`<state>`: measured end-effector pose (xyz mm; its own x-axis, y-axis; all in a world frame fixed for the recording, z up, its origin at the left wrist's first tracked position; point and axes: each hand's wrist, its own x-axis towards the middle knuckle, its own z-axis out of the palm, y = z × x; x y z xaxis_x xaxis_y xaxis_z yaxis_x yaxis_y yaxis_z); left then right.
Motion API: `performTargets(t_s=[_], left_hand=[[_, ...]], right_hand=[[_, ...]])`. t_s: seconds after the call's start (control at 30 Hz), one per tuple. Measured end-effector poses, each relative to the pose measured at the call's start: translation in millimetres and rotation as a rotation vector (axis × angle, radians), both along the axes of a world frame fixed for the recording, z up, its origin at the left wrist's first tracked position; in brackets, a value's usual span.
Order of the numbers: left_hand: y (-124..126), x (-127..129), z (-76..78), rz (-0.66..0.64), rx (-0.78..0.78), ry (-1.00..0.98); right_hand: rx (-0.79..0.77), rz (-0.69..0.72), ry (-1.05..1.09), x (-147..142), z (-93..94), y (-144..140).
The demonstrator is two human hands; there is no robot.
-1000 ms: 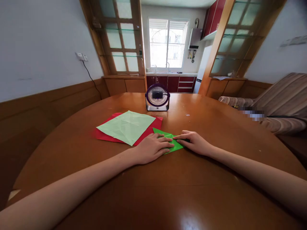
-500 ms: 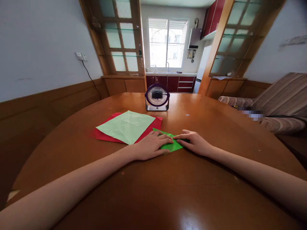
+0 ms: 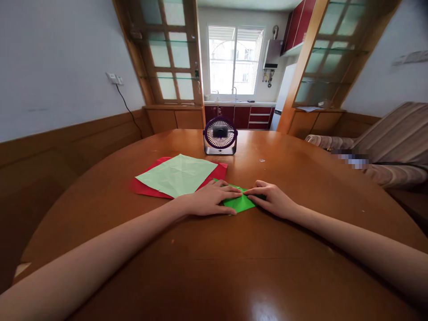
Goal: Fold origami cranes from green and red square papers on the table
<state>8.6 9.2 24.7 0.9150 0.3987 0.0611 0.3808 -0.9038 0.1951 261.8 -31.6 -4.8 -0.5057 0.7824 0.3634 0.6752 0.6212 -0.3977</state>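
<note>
A bright green sheet of folded paper (image 3: 241,203) lies on the table, with crease lines meeting near its middle. My left hand (image 3: 214,198) rests flat across its left part, fingers stretched out and covering some of it. From the right, my right hand (image 3: 270,198) has its index finger and thumb close together at the paper's right side, the other fingers curled. Just beyond my left hand, a creased pale green sheet of paper (image 3: 177,174) is spread over a red sheet of paper (image 3: 152,191), whose corners stick out.
A small purple desk fan (image 3: 220,133) stands on the round wooden table (image 3: 214,267), behind the papers. Tiny scraps dot the tabletop. To the right is a striped armchair (image 3: 394,138); a cabinet (image 3: 170,118) stands at the back left.
My left hand's fingers have shifted slightly up on the green paper, showing more of its near part. My right fingertips have moved slightly right. The other papers lie as before.
</note>
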Motion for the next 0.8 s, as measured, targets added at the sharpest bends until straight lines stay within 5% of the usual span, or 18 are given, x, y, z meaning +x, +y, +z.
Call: performTargets(t_s=[0.8], left_hand=[[-0.5, -1.2, -3.2, -0.038, 0.051, -0.036]], right_hand=[[-0.008, 0.012, -0.01, 0.8, 0.2, 1.0]])
